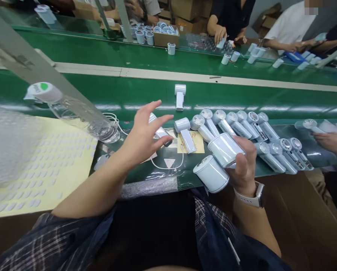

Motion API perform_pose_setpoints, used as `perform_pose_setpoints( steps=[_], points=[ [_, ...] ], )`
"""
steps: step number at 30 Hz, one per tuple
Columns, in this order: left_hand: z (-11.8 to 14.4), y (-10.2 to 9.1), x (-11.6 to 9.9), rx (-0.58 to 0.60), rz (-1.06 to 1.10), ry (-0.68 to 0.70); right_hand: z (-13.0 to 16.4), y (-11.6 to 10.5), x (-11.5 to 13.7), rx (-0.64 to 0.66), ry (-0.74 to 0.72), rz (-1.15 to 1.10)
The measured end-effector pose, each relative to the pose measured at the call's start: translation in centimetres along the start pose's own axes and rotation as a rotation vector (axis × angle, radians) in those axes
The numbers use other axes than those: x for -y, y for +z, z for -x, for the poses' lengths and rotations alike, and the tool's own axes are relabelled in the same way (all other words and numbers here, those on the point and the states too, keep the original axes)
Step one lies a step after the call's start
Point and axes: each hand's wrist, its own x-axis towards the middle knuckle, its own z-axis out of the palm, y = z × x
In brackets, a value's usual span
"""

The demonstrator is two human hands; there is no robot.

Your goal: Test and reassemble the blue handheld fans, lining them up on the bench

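My right hand (244,165), with a watch on its wrist, grips two light blue handheld fans, one upper (224,149) and one lower (212,176). Their wide heads face left, and their handles are mostly hidden by the hand. My left hand (141,133) is open, fingers spread, over another handheld fan (160,131) that it partly covers; whether they touch I cannot tell. Between the hands, one handheld fan (186,137) lies on a yellow note (198,142). To the right, several handheld fans (238,126) lie in slanted rows.
A handheld fan (180,97) lies on the green belt (145,94). On the left are a clear plastic bottle (80,114) and a yellow sheet of oval stickers (61,158). A white cable (168,168) loops on the bench. A co-worker's hand (330,142) reaches in at right; other people work opposite.
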Motion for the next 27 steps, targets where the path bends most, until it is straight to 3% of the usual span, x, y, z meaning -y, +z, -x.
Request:
perform_pose_setpoints(
  steps=[3,6,8,13,18,19,21,23,25,27],
  points=[
    [-0.6,1.0,-2.7,-0.187,0.132,0.176,-0.7,-1.3,1.4,-0.023,-0.184,0.241],
    [-0.4,2.7,-6.1,-0.218,0.179,0.453,-1.1,-1.7,2.4,0.040,-0.140,0.311],
    [-0.2,3.7,-7.4,-0.224,0.140,0.518,-1.1,-1.6,2.6,0.034,-0.124,0.298],
    [0.2,4.9,-7.7,-0.263,0.091,0.566,-0.7,-1.2,2.6,-0.016,-0.122,0.402],
    [0.1,4.8,-6.8,-0.285,0.189,0.879,-0.9,-1.2,2.2,0.049,-0.096,0.442],
    [0.1,4.6,-6.0,-0.281,0.201,0.879,-0.8,-1.4,1.8,0.096,-0.073,0.448],
    [0.1,4.2,-3.4,-0.286,0.150,0.652,0.0,-2.0,0.7,0.234,-0.008,0.449],
    [0.1,4.2,0.5,-0.275,0.016,0.175,1.6,-2.7,-0.9,0.420,0.102,0.407],
    [0.2,4.9,4.7,-0.176,-0.130,-0.340,3.9,-3.6,-2.8,0.574,0.251,0.349],
    [0.4,5.9,8.2,-0.051,-0.138,-0.695,6.3,-4.3,-4.8,0.580,0.365,0.363]
  ],
)
